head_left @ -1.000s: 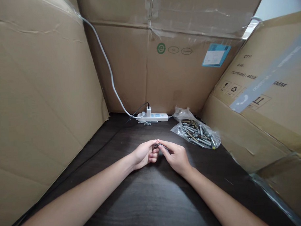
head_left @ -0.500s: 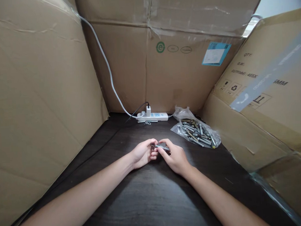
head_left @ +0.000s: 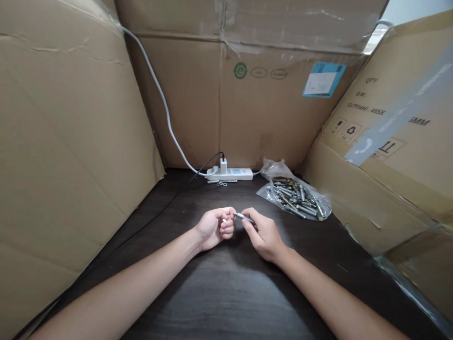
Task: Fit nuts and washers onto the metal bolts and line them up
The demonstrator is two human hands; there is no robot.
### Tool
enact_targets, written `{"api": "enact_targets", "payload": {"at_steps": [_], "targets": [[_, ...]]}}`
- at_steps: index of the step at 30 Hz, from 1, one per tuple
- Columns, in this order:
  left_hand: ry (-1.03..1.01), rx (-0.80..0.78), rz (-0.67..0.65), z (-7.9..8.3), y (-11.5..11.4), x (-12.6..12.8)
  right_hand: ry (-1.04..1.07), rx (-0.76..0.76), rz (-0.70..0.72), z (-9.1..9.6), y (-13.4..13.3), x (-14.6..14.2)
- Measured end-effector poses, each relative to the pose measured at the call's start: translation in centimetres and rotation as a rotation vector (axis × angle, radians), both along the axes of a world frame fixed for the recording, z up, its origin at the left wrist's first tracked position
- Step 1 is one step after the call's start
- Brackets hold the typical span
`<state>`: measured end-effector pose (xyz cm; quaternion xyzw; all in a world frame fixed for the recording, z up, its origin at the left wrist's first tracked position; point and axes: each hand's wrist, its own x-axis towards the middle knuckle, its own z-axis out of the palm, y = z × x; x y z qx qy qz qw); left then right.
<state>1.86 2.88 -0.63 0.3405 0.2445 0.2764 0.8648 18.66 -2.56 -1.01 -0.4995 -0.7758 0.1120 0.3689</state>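
My right hand (head_left: 264, 234) pinches a silver bolt (head_left: 243, 217) between thumb and fingers over the dark table. The bolt lies nearly level, with its far end pointing left and slightly up. Opposite it, my left hand (head_left: 215, 229) is closed, its fingers curled toward the palm. The left index fingertip is at the bolt's left end; whether they touch is hard to see. Whatever the curled left fingers may hold is hidden.
A clear plastic bag (head_left: 271, 192) of silver and brass-coloured bolts lies at the right. A white power strip (head_left: 245, 174) with plugs and cables stands behind, a thin metal rod (head_left: 229, 181) and small rings (head_left: 221, 184) before it. Cardboard boxes (head_left: 187, 102) wall three sides.
The left fingers have curled in further, and the dark gap between them no longer shows. More of the bolt's left end is visible, and it has tilted upward slightly.
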Motion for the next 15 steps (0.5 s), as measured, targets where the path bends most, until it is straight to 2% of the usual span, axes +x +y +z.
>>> {"api": "enact_targets", "payload": {"at_steps": [5,10,12,15], "targets": [[0.018,0.037,0.069,-0.2,0.0,0.0,0.098,-0.008,0.055,-0.4,0.3,-0.1],[0.094,0.073,0.044,0.4,-0.5,0.2,0.12,0.0,0.019,-1.3,0.7,0.1],[0.202,0.169,0.034,0.7,-0.8,0.4,0.107,0.02,0.005,-1.3,0.7,0.1],[0.397,0.471,0.024,1.0,-1.0,0.4,0.057,0.024,-0.014,-1.0,0.7,0.2]]}}
